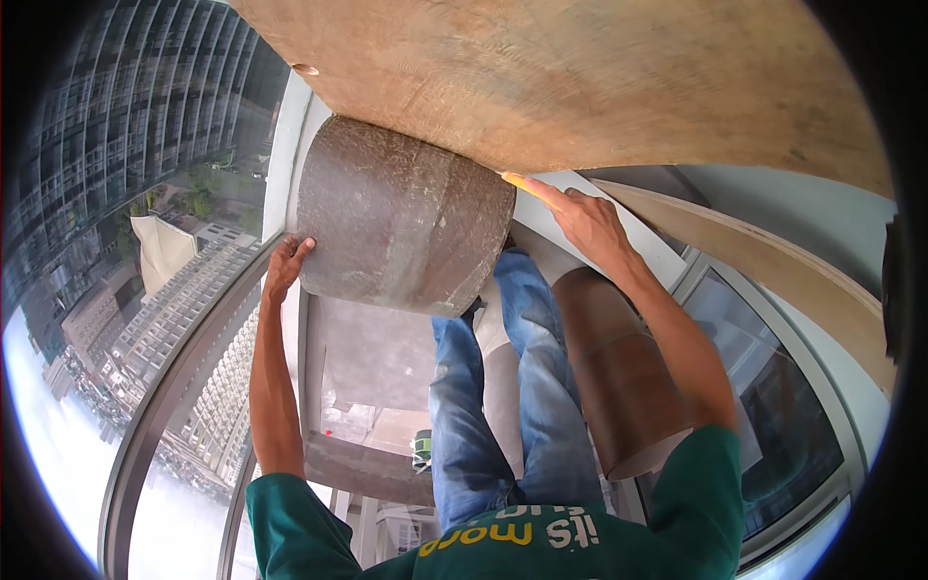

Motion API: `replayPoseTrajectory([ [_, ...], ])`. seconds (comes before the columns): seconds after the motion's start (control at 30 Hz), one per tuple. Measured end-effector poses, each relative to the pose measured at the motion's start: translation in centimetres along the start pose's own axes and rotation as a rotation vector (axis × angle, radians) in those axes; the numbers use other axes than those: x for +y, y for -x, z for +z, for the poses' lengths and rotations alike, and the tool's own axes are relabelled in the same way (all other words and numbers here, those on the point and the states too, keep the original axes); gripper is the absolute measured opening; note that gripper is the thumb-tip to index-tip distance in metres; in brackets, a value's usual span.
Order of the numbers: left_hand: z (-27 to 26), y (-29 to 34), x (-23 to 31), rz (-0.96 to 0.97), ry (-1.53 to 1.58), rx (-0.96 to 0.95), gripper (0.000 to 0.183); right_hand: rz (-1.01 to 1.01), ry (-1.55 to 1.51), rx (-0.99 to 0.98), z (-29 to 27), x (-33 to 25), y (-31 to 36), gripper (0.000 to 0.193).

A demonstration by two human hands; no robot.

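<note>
A stiff brown sheet (401,217) with a scuffed, mottled face curves down in front of me from the edge of a large wooden panel (580,87). My left hand (288,263) is closed on the sheet's left edge, thumb on the near face, the other fingers partly hidden. In my right hand (592,224) is a slim yellow-handled tool (530,188). Its tip meets the sheet's upper right corner, along the line where sheet and panel come together. The tip is too small to tell whether it is a blade.
Another curled brown sheet (619,372) stands beside my right leg. A metal-framed window (179,387) on the left looks out over tall buildings far below. To the right are a wooden board edge (764,246) and a framed glass pane (764,367). A green-and-white item (421,450) lies near my feet.
</note>
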State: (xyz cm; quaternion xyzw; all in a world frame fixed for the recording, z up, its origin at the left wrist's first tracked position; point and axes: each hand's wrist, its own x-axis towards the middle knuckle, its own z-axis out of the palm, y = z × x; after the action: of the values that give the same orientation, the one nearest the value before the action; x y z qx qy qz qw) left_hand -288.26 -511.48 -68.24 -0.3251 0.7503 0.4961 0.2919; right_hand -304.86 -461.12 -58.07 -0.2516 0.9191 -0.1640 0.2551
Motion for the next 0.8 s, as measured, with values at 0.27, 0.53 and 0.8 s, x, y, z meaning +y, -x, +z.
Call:
replayPoseTrajectory([
  [0.27, 0.4, 0.3, 0.8, 0.016, -0.063, 0.016, 0.040, 0.111, 0.012, -0.115, 4.9, 0.7, -3.9, 0.050],
  [0.53, 0.3, -0.1, -0.4, 0.012, 0.025, 0.014, 0.043, 0.023, 0.118, -0.046, 0.1, -0.4, 1.8, 0.063],
  [0.8, -0.2, -0.7, -0.7, -0.029, -0.014, -0.032, 0.055, -0.045, -0.083, 0.031, 6.2, -7.5, -14.1, 0.047],
])
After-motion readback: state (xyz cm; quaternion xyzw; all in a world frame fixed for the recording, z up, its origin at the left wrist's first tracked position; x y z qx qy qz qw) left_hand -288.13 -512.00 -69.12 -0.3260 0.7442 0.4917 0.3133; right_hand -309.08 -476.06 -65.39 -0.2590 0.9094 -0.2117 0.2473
